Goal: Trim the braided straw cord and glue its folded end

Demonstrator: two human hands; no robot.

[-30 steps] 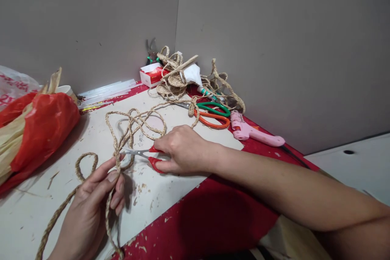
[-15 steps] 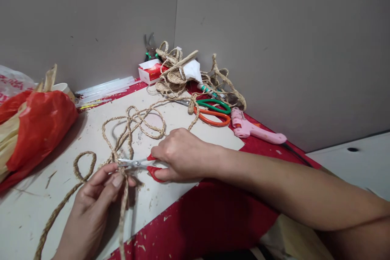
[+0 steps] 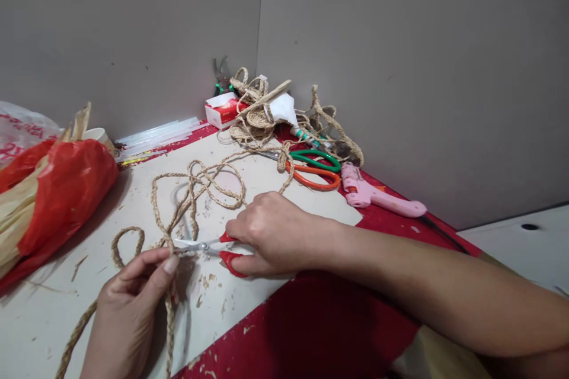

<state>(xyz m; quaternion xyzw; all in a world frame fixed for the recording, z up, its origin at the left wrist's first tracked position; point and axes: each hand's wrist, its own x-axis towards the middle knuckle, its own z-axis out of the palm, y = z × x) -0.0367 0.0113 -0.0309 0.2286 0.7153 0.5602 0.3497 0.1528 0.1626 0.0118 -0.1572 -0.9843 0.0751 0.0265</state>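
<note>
A braided straw cord (image 3: 169, 314) is pinched between the thumb and fingers of my left hand (image 3: 133, 293), at the lower left of centre. My right hand (image 3: 267, 231) grips small scissors with red handles (image 3: 231, 263). Their blades are parted and their tips touch or nearly touch the cord beside my left fingertips. Loops of the cord (image 3: 213, 180) spread over the pale board (image 3: 253, 296) beyond my hands. A thicker braid (image 3: 80, 328) curls to the left of my left hand.
A red plastic bag (image 3: 71, 189) of straw lies left. Clear sticks (image 3: 160, 133), a red and white box (image 3: 221, 110), pliers (image 3: 222, 74) and tangled braids (image 3: 260, 112) sit behind. Large scissors (image 3: 317, 169) and a pink glue gun (image 3: 382, 198) lie right.
The scissor blades have opened wider at the cord. My left fingers have shifted slightly, with the hanging cord now further left. The whole view has shifted a little.
</note>
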